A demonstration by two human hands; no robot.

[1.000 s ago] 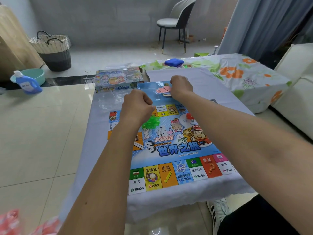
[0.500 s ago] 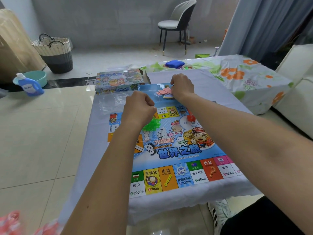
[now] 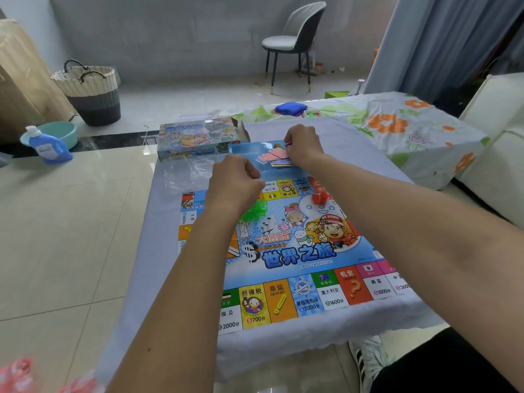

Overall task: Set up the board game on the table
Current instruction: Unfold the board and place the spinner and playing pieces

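The colourful game board lies flat on the cloth-covered table. At its far edge stands a blue tray with loose pink cards in it. My right hand hovers over the tray, fingers curled, pinching something small and dark at its fingertips. My left hand is a curled fist above the board's far left part; what it holds, if anything, is hidden. Green plastic houses lie just below it, and red pieces sit to the right.
The game box lies at the table's far left, with a clear plastic wrapper in front of it. A floral-covered table with a blue cloth adjoins behind. A detergent bottle, basin, basket and chair stand on the floor.
Both hands stay almost in place; my left hand has drifted slightly toward me over the green houses. The view has shifted a little.
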